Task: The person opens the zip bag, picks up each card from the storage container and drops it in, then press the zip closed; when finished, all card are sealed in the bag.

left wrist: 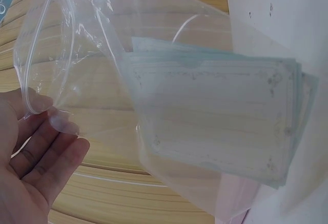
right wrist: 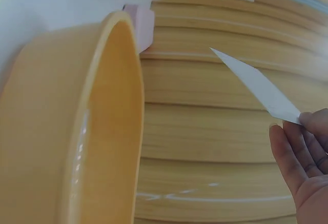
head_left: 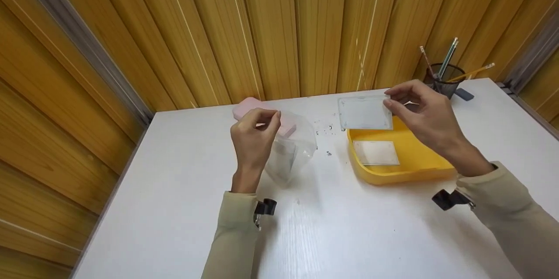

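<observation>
My left hand (head_left: 257,132) pinches the rim of a clear zip bag (head_left: 291,150) and holds it up over the white table (head_left: 174,209). In the left wrist view the bag (left wrist: 92,34) hangs from my fingers (left wrist: 38,103) with several clear card sleeves (left wrist: 215,114) inside. My right hand (head_left: 412,106) pinches one clear card sleeve (head_left: 364,113) by its right edge above the yellow tray (head_left: 419,170). Another sleeve (head_left: 375,152) lies flat in the tray. The right wrist view shows the held sleeve (right wrist: 256,85) edge-on beside the tray's rim (right wrist: 123,80).
A pink block (head_left: 246,106) lies behind the bag near the wooden wall. A black mesh cup (head_left: 445,78) with pencils and a small grey eraser (head_left: 465,94) stand at the back right. Small specks (head_left: 327,128) dot the table between bag and tray.
</observation>
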Tool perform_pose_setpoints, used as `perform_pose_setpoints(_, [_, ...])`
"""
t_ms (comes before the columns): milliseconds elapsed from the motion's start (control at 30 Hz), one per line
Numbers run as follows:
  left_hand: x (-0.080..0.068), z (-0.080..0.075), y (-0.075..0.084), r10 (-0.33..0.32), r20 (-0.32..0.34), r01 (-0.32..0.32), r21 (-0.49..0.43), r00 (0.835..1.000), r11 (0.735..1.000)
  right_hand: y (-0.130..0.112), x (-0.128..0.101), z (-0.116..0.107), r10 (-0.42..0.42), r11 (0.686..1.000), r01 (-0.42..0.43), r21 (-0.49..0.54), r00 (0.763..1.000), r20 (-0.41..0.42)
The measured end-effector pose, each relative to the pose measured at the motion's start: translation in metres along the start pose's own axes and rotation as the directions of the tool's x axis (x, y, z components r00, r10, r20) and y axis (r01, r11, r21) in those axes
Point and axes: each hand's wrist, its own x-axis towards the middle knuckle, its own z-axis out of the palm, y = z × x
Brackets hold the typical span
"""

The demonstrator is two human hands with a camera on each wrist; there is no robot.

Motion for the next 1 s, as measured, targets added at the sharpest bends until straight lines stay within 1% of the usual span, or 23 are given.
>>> perform_pose_setpoints(167, [0.0,0.0,-0.001,-0.004,0.002,0.004,-0.007,1.0,1.0,-0.019,0.004,0.005,-0.041,0.998,0.041,0.045,0.999,-0.007])
perform_pose_setpoints(400, [0.0,0.0,0.0,-0.008,0.001,0.008,0.002,1.0,1.0,-0.041,0.007,0.015,-0.101,0.99,0.099,0.097,0.995,0.015])
perform_pose_setpoints(533, [0.0,-0.001,0.001,-0.008,0.002,0.008,0.026,1.0,1.0,-0.046,0.009,0.021,-0.157,0.979,0.154,0.131,0.988,0.011])
perform_pose_setpoints(667, [0.0,0.0,0.001,0.01,-0.006,-0.01,0.04,1.0,0.999,-0.05,0.012,0.026,-0.209,0.966,0.206,0.158,0.978,0.002])
perform_pose_setpoints(767, [0.0,-0.001,0.001,0.012,-0.007,-0.012,0.041,1.0,0.999,-0.053,0.014,0.028,-0.234,0.96,0.232,0.16,0.972,-0.003])
perform_pose_setpoints(867, [0.0,-0.001,0.001,0.005,-0.003,-0.005,0.042,1.0,0.999,-0.055,0.016,0.028,-0.241,0.959,0.24,0.152,0.97,-0.01])
perform_pose_setpoints(1000, [0.0,-0.002,0.001,-0.01,0.001,0.01,0.041,1.0,0.999,-0.056,0.018,0.026,-0.227,0.966,0.226,0.128,0.974,-0.011])
